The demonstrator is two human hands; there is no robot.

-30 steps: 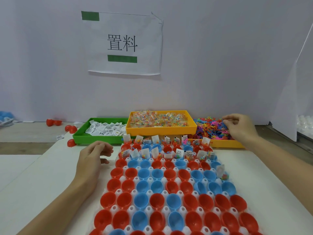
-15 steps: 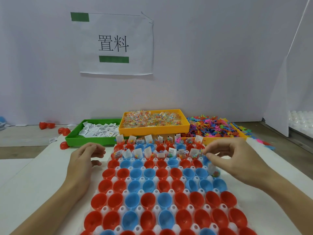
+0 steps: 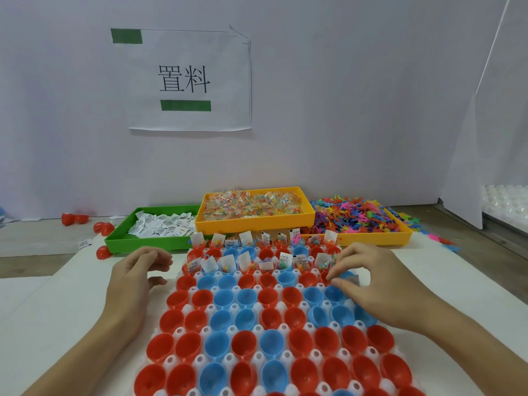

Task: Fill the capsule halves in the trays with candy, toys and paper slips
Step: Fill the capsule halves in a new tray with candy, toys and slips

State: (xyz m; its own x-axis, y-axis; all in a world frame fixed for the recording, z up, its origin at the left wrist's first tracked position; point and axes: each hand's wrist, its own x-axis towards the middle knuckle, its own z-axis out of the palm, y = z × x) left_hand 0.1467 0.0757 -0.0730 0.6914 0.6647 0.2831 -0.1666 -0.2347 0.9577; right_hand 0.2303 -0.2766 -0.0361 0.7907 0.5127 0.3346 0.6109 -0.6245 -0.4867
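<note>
Capsule tray (image 3: 285,337) sits dead centre on your worktop (image 3: 57,324), white holder packed with red and blue capsule halves (image 3: 245,342), open side up. Two far rows at 12 o'clock are filled: paper slips (image 3: 245,260) and candy packets stand up in them. Rows nearer you show empty cups.

Your right hand (image 3: 383,284) is over the tray's 2 o'clock edge, fingers curled down, thumb and fingertips pinching something small at a blue half; a bit of clear wrapper shows under the thumb, can't tell exactly what the item is. Your left hand (image 3: 134,277) rests on the worktop just beside the tray's 10 o'clock corner, fingers loosely curled, holding nothing.

Beyond the tray at 12 o'clock: orange bin (image 3: 254,222) of candy packets (image 3: 251,204). At 11 o'clock, green bin (image 3: 137,242) with folded slips. At 1 o'clock, second orange bin (image 3: 377,238) heaped with small coloured toys (image 3: 354,217), some spilled off its right end.

Loose red halves (image 3: 103,227) lie at 10 o'clock past the green bin. Paper sign (image 3: 188,81) with green tape hangs on the wall (image 3: 357,95) behind. White trays (image 3: 505,201) show at far 3 o'clock.
</note>
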